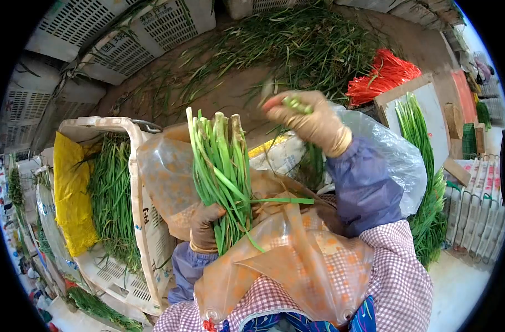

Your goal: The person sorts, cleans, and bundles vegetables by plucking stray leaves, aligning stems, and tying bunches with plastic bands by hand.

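My left hand (205,227), in a brownish glove, is wrapped round the lower part of a bunch of green garlic stalks (222,160). Their thick pale ends point up and away from me, and the leaves hang over my lap. To the right and above, my gloved right hand (310,119) is raised, closed on short green stalk pieces (298,105). A reddish patch shows at its fingertips, with something blurred beyond it that I cannot make out. An orange-spotted clear plastic apron (286,260) covers my lap.
A white crate (136,182) with more green stalks (115,199) and a yellow sack (74,193) stands left. Loose leaves (313,44) litter the floor ahead. Red ties (382,77), a clear plastic bag (393,149) and bundled greens (424,221) are right. Stacked crates (153,33) line the back.
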`<control>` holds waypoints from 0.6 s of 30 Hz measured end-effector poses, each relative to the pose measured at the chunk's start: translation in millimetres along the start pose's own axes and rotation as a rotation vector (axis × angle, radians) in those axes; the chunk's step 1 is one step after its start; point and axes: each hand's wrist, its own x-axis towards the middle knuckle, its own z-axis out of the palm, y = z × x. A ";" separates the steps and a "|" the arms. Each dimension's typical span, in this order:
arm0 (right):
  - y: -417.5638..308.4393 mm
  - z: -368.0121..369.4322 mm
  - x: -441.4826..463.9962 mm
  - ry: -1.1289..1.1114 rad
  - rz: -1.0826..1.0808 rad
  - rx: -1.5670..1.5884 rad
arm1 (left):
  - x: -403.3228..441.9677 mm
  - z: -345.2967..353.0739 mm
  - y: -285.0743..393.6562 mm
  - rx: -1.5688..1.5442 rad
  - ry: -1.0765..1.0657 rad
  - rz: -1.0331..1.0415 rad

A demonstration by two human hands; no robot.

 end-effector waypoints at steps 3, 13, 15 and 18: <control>-7.4 37.2 -7.0 -0.154 0.061 -0.032 | -2.4 1.1 0.4 0.169 0.053 0.073; -5.5 41.5 -4.9 -0.369 -0.112 -0.142 | 4.8 71.5 38.7 1.018 0.168 0.115; -8.0 31.7 -5.4 -0.385 -0.089 -0.131 | 7.9 67.7 35.3 0.815 0.178 0.068; -1.8 15.5 -3.1 -0.452 -0.076 -0.108 | 14.8 50.8 20.7 0.504 0.155 0.067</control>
